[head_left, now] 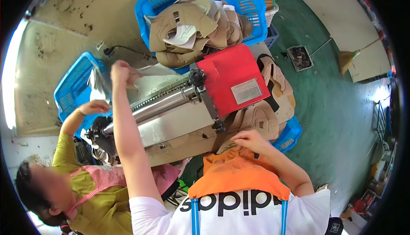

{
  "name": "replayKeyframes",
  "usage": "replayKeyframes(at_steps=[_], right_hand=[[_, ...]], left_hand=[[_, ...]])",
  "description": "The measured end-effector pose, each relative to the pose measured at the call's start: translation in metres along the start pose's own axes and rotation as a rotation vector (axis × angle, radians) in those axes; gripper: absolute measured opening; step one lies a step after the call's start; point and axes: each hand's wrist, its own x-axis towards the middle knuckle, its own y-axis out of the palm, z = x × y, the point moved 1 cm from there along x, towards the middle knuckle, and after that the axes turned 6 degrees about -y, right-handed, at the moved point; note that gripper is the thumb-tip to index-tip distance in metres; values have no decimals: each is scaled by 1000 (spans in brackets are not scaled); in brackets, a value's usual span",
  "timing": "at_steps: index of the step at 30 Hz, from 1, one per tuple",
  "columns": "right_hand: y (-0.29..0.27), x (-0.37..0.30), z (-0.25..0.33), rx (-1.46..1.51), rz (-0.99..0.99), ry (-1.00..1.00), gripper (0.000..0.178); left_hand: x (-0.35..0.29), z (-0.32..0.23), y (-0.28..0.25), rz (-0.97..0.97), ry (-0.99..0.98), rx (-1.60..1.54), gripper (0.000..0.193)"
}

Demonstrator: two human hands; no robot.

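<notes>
My left hand (121, 73) is stretched out over the far side of a roller machine (156, 109), its fingers closed. A pale, thin sheet-like piece (157, 70) trails rightward from it, slightly blurred. Close to my orange apron (239, 173), my right hand (253, 142) is curled with thumb and fingers together; what they hold, if anything, is hidden. Just beyond it lie tan moulded shoe-upper pieces (255, 119), stacked at the machine's right end. The machine has long steel rollers, black knobs and a red cover (232, 74).
A blue basket (143, 10) piled with tan and white pieces (185, 27) stands behind the machine. At left, a co-worker's hand (95, 107) is beside another blue basket (68, 85). A dustpan (300, 58) and broom (348, 60) are on the right.
</notes>
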Motion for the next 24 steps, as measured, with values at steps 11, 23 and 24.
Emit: replayKeyframes(at_steps=[11,23,24], right_hand=[[-106,-49,-63,-72,-745,-22,20],[-109,-11,-89,-644,-789,126,48],[-101,-17,-84,-713,-882,56,42]], left_hand=[[39,-247,-142,-856,826,483,26],[-50,-202,86,255,904,301,31],[-58,-200,81,209,898,264,29]])
